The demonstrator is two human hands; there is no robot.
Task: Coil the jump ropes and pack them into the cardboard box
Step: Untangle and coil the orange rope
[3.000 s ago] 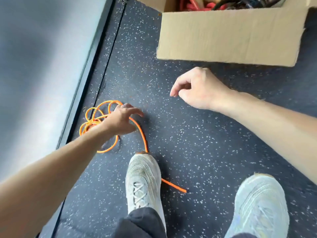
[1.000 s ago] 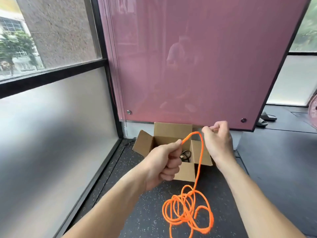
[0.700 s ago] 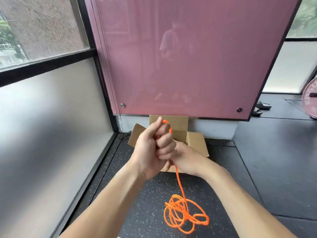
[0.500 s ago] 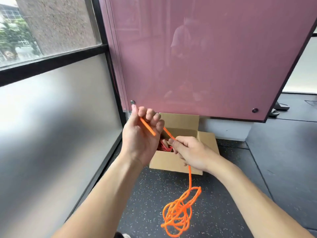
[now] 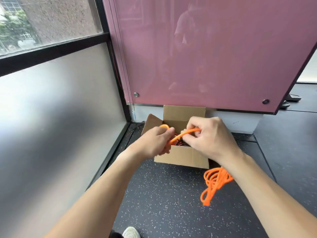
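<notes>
An orange jump rope (image 5: 184, 133) runs between my two hands in front of the open cardboard box (image 5: 183, 156). My left hand (image 5: 155, 143) grips one part of it, with a small loop showing above the fingers. My right hand (image 5: 208, 136) pinches the rope a short way along. The rest of the rope hangs in a tangled bunch (image 5: 215, 182) below my right forearm, above the dark floor. Red and black ropes show inside the box, mostly hidden by my hands.
The box stands on speckled dark flooring (image 5: 163, 200) against a pink glass panel (image 5: 205, 54). A frosted window wall (image 5: 56, 117) with a black frame runs along the left. My white shoe (image 5: 131, 233) shows at the bottom edge. Sandals (image 5: 291, 98) lie at the far right.
Both hands have dropped lower, in front of the box. My right hand has drawn the rope out to the right, and the hanging bunch has swung right, under my right forearm.
</notes>
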